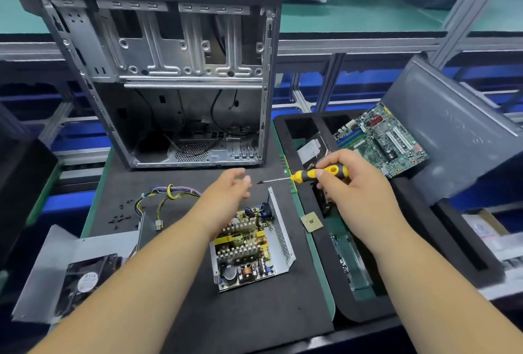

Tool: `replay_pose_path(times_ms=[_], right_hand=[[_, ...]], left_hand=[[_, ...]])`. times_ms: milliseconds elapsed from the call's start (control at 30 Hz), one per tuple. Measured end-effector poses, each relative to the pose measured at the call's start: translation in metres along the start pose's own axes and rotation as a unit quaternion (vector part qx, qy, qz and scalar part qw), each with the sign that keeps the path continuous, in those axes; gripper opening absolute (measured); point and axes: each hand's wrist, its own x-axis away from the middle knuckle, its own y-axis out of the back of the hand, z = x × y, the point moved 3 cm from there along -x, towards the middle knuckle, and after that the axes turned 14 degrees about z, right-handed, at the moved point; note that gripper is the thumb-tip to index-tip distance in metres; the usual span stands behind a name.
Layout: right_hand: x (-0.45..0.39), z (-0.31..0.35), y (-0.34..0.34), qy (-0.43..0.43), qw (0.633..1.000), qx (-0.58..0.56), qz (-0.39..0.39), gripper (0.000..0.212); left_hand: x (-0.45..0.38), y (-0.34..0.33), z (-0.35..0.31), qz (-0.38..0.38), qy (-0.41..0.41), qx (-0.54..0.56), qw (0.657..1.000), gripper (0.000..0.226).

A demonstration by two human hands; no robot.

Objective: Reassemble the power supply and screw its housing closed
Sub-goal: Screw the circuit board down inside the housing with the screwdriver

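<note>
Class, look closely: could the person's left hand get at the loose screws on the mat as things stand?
Probably yes. The left hand is open and holds nothing, and the screws lie uncovered on the mat to its left, with only the cables nearby.

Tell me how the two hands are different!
The right hand grips a yellow and black screwdriver; the left hand holds nothing. The right hand's fingers curl round the handle; the left hand's fingers are loose and open. Both hover above the open power supply.
</note>
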Motion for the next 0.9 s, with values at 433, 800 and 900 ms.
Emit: replay_pose_path(times_ms=[433, 800, 900], right_hand=[[0.005, 0.007, -0.014, 0.001, 0.975, 0.212, 0.061, 0.007], [-0.001, 0.006, -0.032, -0.004, 0.945, 0.316, 0.087, 0.005], [-0.006, 0.006, -0.039, 0.000, 0.933, 0.343, 0.105, 0.005]], left_hand=[[-0.056, -0.028, 0.027, 0.065, 0.094, -0.422, 0.899, 0.033], [-0.056, -0.025, 0.034, 0.064, 0.071, -0.288, 0.953, 0.017], [-0.055, -0.024, 0.033, 0.056, 0.060, -0.284, 0.955, 0.018]])
